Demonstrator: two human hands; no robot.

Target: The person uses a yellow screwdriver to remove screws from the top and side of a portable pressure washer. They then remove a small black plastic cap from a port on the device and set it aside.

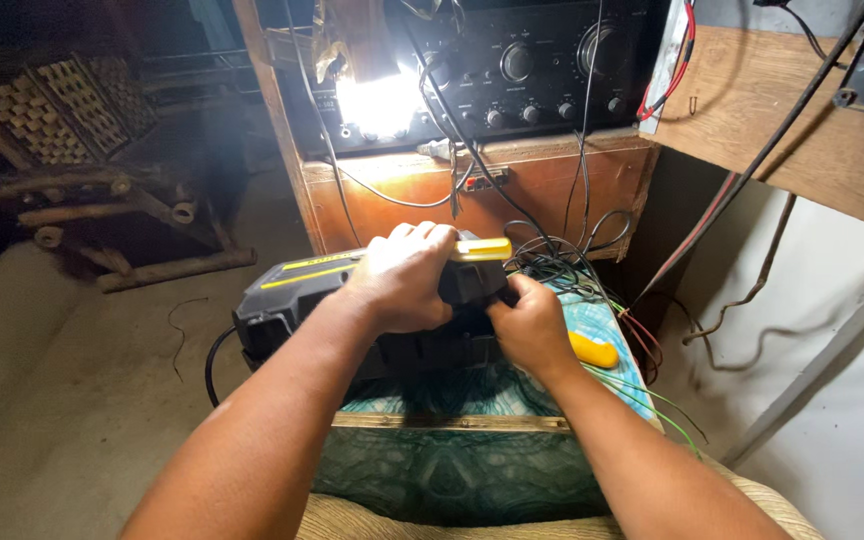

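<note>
the left hand (404, 280) is gripping the top of a black speaker box with yellow trim (297, 300), sitting on a green-clothed table (452, 470). the right hand (530, 330) is clasping its right end, beside tangled wires (562, 265).

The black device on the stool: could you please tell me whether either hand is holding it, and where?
Both. The left hand grips the top of the black device; the right hand holds its right end.
</note>
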